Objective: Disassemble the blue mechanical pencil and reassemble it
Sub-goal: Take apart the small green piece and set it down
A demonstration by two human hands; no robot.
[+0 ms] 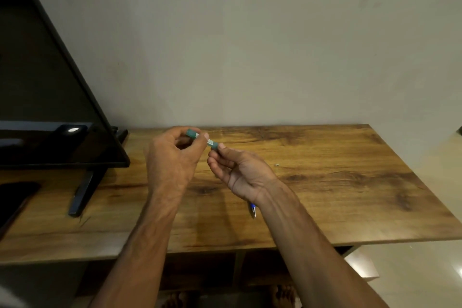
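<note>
The left forearm (150, 232) and right forearm (300, 232), entering from 6 o'clock, are bare and lean, ridged with veins and tendons. The left hand (172, 157) and right hand (240, 172) are bare too.

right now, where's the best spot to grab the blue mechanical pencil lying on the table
Pinch the blue mechanical pencil by its blue barrel just behind the metal tip, coming from above and closing across its width. It lies flat on the table, tip toward the near edge. The rest is hidden under the right hand, which holds the teal tube.

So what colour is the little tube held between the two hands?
The tube is teal green with a white label band; the head view shows it.
</note>
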